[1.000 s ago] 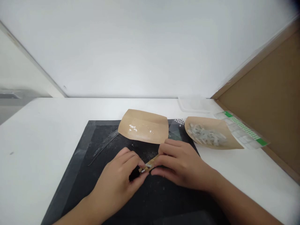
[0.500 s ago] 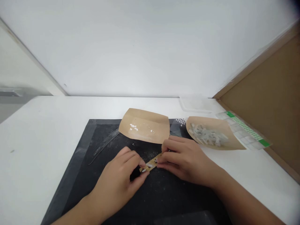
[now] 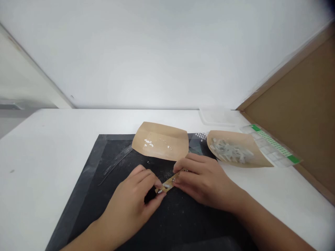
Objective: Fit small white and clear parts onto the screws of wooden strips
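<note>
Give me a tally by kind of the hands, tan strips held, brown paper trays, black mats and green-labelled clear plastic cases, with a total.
Hands: 2 (left hand, right hand)
Tan strip: 1
Brown paper trays: 2 (left tray, right tray)
Black mat: 1
Green-labelled clear plastic case: 1
Total: 7

Narrow tan strip, small whitish and metallic bits on it.
Slants over black mat, right part mostly hidden.
</note>
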Available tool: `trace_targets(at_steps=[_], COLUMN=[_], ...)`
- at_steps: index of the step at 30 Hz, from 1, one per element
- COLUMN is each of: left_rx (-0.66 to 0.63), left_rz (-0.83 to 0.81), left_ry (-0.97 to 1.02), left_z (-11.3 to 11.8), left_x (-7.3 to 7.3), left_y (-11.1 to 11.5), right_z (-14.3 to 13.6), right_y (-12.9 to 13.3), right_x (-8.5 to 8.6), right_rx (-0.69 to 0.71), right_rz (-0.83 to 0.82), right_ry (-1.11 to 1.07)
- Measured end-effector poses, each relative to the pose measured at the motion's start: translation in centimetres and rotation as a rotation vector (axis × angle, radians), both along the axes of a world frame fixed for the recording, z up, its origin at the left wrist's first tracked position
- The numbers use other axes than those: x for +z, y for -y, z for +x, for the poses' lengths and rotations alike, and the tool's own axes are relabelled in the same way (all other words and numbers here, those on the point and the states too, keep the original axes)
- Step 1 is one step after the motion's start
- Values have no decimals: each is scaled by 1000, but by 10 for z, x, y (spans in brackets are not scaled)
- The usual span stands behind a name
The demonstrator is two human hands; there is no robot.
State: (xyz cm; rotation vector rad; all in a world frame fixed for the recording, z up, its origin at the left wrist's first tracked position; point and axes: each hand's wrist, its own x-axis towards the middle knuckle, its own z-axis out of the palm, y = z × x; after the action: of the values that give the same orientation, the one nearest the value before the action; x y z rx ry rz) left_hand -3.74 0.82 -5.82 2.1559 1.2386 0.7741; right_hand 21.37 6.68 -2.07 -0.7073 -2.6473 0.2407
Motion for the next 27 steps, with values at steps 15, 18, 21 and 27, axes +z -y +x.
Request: trace_targets(at_steps=[15, 18, 21, 27], left_rx=[27, 22, 6, -3], left_rz=[-33, -26, -33, -80], left_ry=[-4, -33, -79, -127], left_z=[0, 0, 0, 0], left_x=[1, 2, 4, 3], left_y=[0, 0, 1, 0], right_z=[1, 2, 10, 37], right_y=[-3, -4, -10, -29], right_x=[-5, -1, 4, 15], right_rx=[3, 11, -40, -218], right_rz=[-88, -94, -23, 25], right_ry=[-62, -80, -129, -82])
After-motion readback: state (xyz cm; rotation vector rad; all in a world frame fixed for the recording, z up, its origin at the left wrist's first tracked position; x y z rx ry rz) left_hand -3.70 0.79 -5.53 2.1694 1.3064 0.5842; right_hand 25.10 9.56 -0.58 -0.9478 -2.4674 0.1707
